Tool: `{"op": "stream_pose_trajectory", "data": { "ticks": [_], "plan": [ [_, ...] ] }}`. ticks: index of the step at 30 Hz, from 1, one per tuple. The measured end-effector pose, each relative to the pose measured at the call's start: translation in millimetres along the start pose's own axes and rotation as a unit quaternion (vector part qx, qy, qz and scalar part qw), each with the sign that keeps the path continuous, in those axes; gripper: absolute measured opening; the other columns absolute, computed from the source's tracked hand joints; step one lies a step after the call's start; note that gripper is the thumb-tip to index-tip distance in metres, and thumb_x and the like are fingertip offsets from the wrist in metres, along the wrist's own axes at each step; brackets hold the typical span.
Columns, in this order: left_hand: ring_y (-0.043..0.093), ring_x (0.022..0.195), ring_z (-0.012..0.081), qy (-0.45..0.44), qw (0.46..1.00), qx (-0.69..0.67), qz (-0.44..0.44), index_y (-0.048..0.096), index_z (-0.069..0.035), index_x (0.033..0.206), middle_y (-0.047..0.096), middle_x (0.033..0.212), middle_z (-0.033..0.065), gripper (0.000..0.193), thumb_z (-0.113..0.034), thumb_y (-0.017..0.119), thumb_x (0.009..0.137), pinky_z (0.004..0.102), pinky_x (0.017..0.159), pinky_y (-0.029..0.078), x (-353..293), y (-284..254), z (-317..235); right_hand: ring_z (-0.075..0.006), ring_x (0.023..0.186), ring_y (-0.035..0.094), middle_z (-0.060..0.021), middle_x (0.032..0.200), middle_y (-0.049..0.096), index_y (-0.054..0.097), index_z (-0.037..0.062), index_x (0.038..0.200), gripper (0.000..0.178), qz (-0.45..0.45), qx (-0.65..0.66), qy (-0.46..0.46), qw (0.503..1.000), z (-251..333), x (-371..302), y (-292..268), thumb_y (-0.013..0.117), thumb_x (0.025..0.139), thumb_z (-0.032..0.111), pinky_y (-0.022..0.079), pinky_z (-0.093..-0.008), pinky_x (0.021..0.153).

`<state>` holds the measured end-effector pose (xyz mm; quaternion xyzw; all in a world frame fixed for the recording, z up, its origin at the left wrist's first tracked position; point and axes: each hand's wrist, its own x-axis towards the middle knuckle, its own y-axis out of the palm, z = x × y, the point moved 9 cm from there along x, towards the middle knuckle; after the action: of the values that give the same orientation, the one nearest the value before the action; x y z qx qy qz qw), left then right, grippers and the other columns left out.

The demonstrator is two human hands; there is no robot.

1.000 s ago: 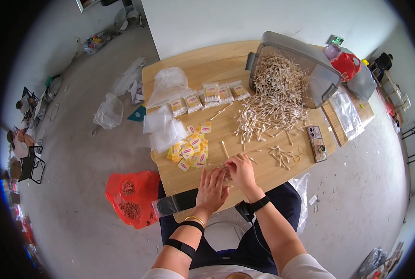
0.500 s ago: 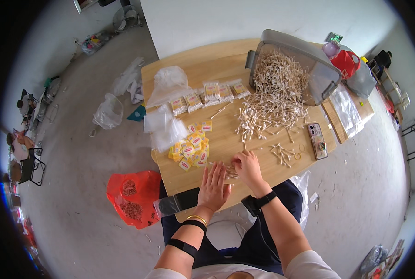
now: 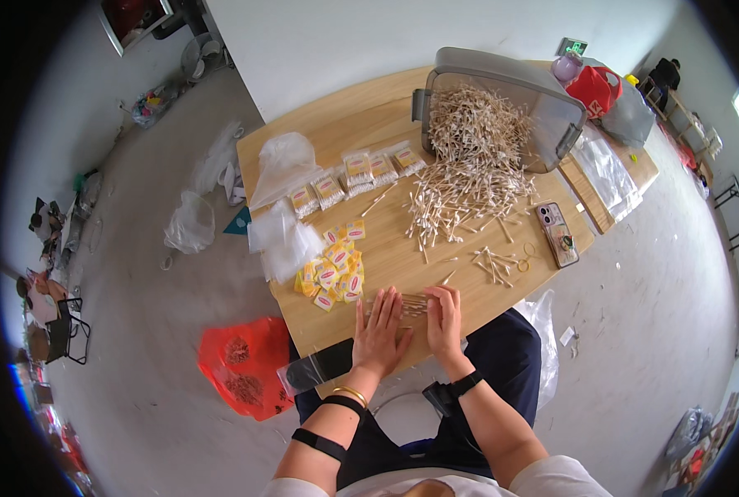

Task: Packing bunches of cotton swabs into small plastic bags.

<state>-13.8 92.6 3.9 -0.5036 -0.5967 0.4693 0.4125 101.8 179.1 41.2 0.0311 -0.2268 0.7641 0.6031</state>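
On the table before me lies a small row of cotton swabs (image 3: 415,305), set side by side between my hands. My left hand (image 3: 377,338) rests flat with fingers stretched, covering the left ends of the row. At the right ends stands my right hand (image 3: 445,323), its fingers extended and its inner side against the swabs; neither hand grips anything. Left of them is a heap of yellow and white paper labels (image 3: 336,269). A loose swab (image 3: 449,277) lies just beyond my right fingertips, with a few more swabs (image 3: 494,267) farther right.
A tipped grey bin (image 3: 502,62) spills a large pile of swabs (image 3: 477,157). Filled packs (image 3: 357,168) line up beside clear plastic bags (image 3: 285,240). A phone (image 3: 557,235) and rubber bands (image 3: 525,258) lie right. A red bag (image 3: 249,364) sits at the lower left, below table height.
My right hand has gone from bent, pinched fingers to stretched ones and come down against the right ends of the swab row. My left hand stays flat. The whole view has shifted slightly.
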Motion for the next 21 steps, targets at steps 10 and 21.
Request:
{"op": "stream_pose_trajectory", "data": {
  "ticks": [10,21],
  "plan": [
    [0.016,0.156,0.0286,0.009,0.998,0.036,0.055,0.024,-0.006,0.159,0.024,0.165,0.013,0.081,-0.052,0.049,0.098,0.0588,0.124,0.008,11.3,5.7,1.3,-0.0416,0.12,0.054,-0.024,0.128,0.053,0.057,-0.0003,0.123,0.025,0.043,0.056,0.039,0.997,-9.2,5.2,24.1,0.048,0.102,0.012,0.045,-0.0428,0.103],
    [0.022,0.153,0.0356,0.023,1.0,-0.008,-0.002,0.028,-0.003,0.156,0.032,0.155,0.0188,0.081,-0.042,0.061,0.093,0.0597,0.123,0.017,9.2,1.7,4.3,-0.0435,0.122,0.053,-0.0239,0.133,0.052,0.056,0.0013,0.127,0.032,0.076,0.084,0.051,0.992,-3.5,9.5,48.7,0.045,0.105,0.021,0.044,-0.0432,0.104]
  ]
}}
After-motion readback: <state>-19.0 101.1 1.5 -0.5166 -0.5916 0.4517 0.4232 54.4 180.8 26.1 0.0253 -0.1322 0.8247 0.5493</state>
